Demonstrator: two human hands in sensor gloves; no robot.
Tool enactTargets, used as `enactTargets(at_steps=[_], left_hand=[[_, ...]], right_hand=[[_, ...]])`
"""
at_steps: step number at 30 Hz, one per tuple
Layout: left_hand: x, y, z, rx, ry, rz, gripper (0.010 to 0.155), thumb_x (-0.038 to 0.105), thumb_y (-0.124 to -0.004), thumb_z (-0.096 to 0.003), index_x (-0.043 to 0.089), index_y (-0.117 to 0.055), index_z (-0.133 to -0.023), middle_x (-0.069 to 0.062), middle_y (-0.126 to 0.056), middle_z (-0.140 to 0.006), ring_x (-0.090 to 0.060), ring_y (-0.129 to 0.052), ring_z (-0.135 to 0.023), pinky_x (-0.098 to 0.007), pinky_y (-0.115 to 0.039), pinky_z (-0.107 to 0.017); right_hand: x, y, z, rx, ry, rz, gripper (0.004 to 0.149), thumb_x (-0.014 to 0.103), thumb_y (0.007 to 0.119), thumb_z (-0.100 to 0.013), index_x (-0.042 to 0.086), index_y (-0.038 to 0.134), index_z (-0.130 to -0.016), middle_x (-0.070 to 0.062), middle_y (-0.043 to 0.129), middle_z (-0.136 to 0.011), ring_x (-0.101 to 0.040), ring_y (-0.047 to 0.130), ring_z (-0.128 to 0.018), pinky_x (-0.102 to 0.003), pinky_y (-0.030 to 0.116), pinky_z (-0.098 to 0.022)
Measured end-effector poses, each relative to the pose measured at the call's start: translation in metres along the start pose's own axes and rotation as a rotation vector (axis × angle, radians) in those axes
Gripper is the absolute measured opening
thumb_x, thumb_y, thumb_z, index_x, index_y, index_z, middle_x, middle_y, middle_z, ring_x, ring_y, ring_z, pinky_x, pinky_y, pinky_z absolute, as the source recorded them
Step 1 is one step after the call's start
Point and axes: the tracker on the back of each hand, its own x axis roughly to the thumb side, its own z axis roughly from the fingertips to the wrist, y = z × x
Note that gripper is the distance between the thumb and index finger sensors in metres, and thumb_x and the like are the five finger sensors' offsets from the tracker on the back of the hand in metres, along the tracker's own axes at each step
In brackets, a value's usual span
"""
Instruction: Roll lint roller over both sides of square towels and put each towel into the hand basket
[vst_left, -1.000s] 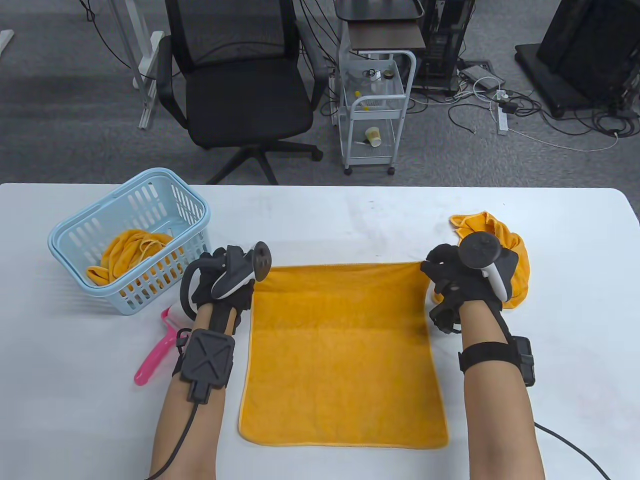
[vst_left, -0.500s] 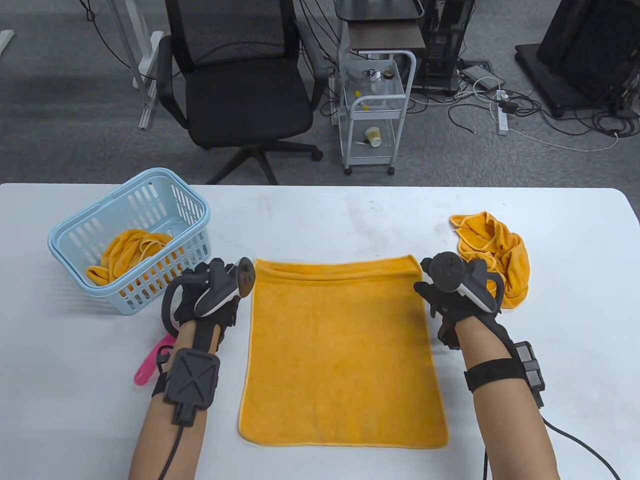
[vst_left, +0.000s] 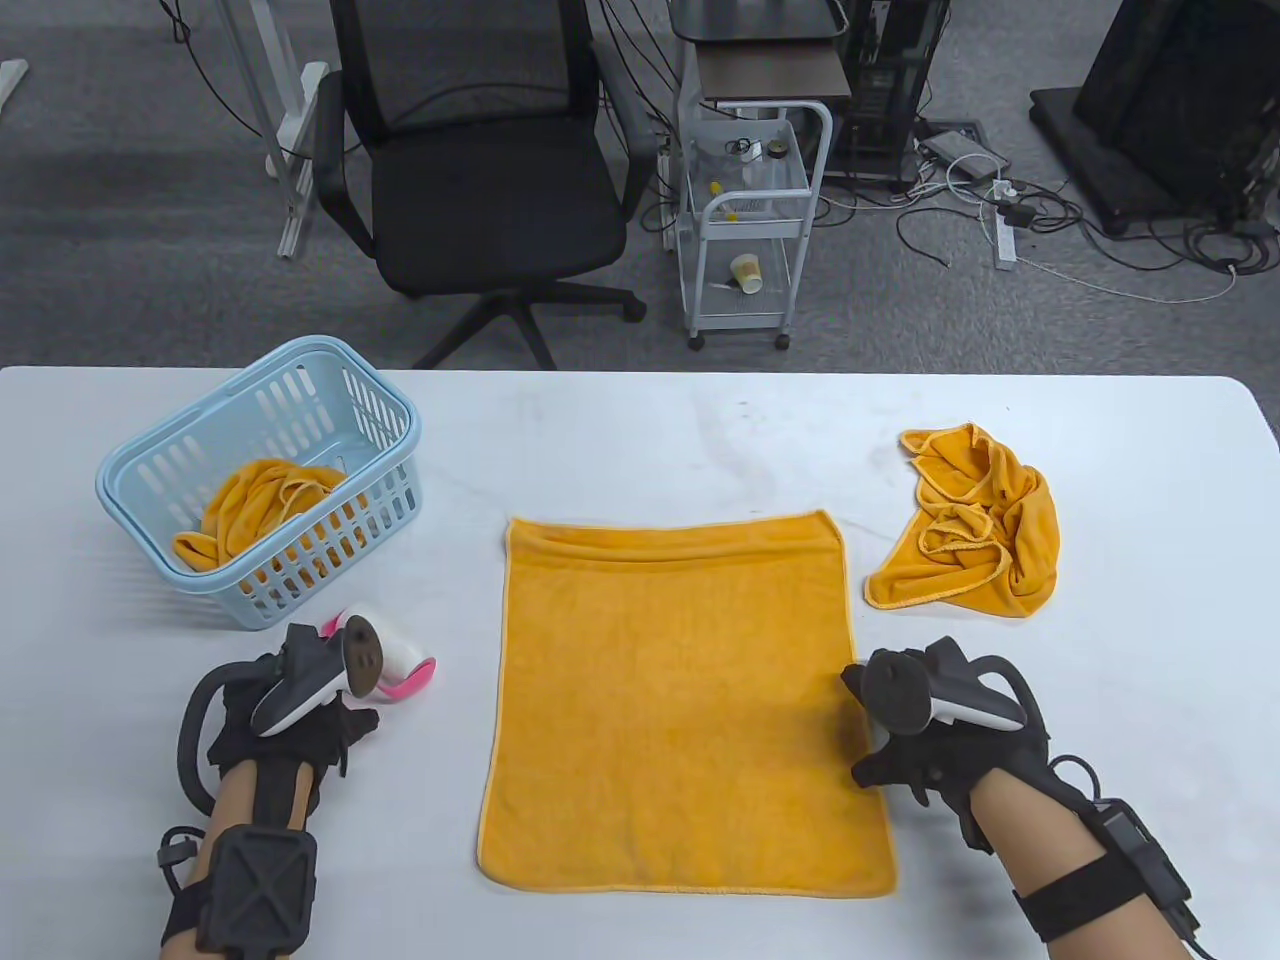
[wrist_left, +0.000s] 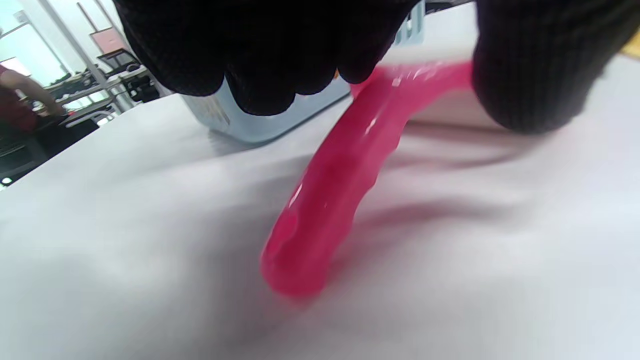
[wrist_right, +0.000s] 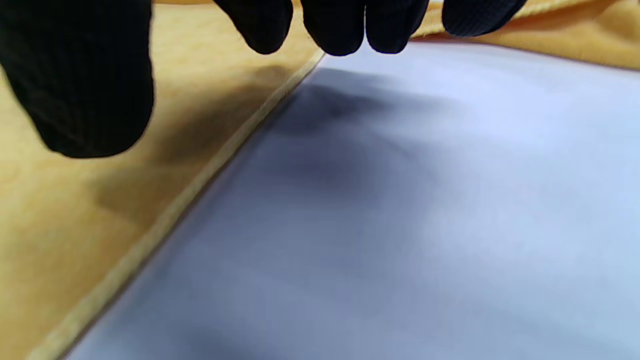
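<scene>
An orange square towel lies spread flat at the table's middle. The pink lint roller lies to its left with its white head toward the basket. My left hand hangs over the roller's pink handle, which rests on the table between fingers and thumb; the fingers are not closed round it. My right hand hovers at the towel's right edge, fingers relaxed and holding nothing. The light blue hand basket at the left holds one orange towel.
A second orange towel lies crumpled on the white table at the right. Beyond the table's far edge stand a black office chair and a white wire cart. The basket's wall is just behind the roller.
Both hands let go of the towel's far corners and drew back toward me. The left hand moved down-left over the roller handle; the right hand came to the towel's right edge.
</scene>
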Motion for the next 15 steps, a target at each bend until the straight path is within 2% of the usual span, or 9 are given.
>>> enactTargets(at_steps=[3,6,8,11,12,15], left_hand=[[0.002,-0.012,-0.008,-0.002,0.045,0.002,0.074,0.061,-0.082,-0.0429,0.026,-0.062,-0.105,-0.007,-0.066,-0.114,-0.037,-0.082,-0.098,-0.060,-0.069,-0.071],[0.002,-0.018,-0.012,0.023,0.083,0.001,0.057,0.055,-0.079,-0.0465,0.030,-0.068,-0.097,-0.002,-0.073,-0.108,-0.033,-0.086,-0.094,-0.057,-0.071,-0.071],[0.001,-0.011,-0.008,0.025,0.045,0.124,0.052,0.051,-0.080,-0.0479,0.030,-0.072,-0.094,0.000,-0.078,-0.104,-0.031,-0.090,-0.090,-0.056,-0.073,-0.069],[0.013,0.011,0.009,0.007,-0.102,0.353,0.050,0.045,-0.087,-0.0484,0.026,-0.075,-0.093,-0.004,-0.080,-0.102,-0.032,-0.094,-0.083,-0.058,-0.074,-0.067],[0.021,0.019,0.016,0.011,-0.154,0.364,0.050,0.046,-0.086,-0.0482,0.027,-0.076,-0.093,-0.004,-0.081,-0.101,-0.032,-0.095,-0.083,-0.057,-0.075,-0.067],[0.071,0.049,0.048,0.025,-0.383,0.379,0.051,0.049,-0.083,-0.0489,0.034,-0.070,-0.095,-0.001,-0.081,-0.102,-0.033,-0.095,-0.086,-0.058,-0.076,-0.067]], right_hand=[[0.001,0.011,0.000,0.022,-0.012,0.006,0.101,0.063,0.090,-0.041,0.017,0.041,-0.116,-0.023,0.040,-0.117,-0.053,0.046,-0.104,-0.073,0.051,-0.067],[0.001,0.013,0.001,-0.001,-0.012,0.040,0.101,0.062,0.091,-0.040,0.018,0.041,-0.115,-0.022,0.039,-0.117,-0.053,0.047,-0.104,-0.073,0.051,-0.067],[0.002,0.015,0.002,0.014,-0.014,0.048,0.100,0.062,0.090,-0.040,0.018,0.040,-0.115,-0.022,0.038,-0.117,-0.053,0.047,-0.105,-0.073,0.051,-0.067],[0.000,0.015,0.001,0.003,-0.019,0.030,0.100,0.062,0.091,-0.040,0.018,0.042,-0.115,-0.022,0.039,-0.117,-0.053,0.047,-0.104,-0.073,0.051,-0.067],[0.000,0.015,0.001,0.002,-0.020,0.027,0.100,0.062,0.091,-0.040,0.018,0.041,-0.115,-0.022,0.038,-0.117,-0.053,0.047,-0.104,-0.073,0.051,-0.067],[-0.001,0.015,0.001,-0.002,-0.021,0.018,0.099,0.061,0.091,-0.040,0.019,0.042,-0.115,-0.021,0.039,-0.117,-0.053,0.047,-0.104,-0.073,0.051,-0.068]])
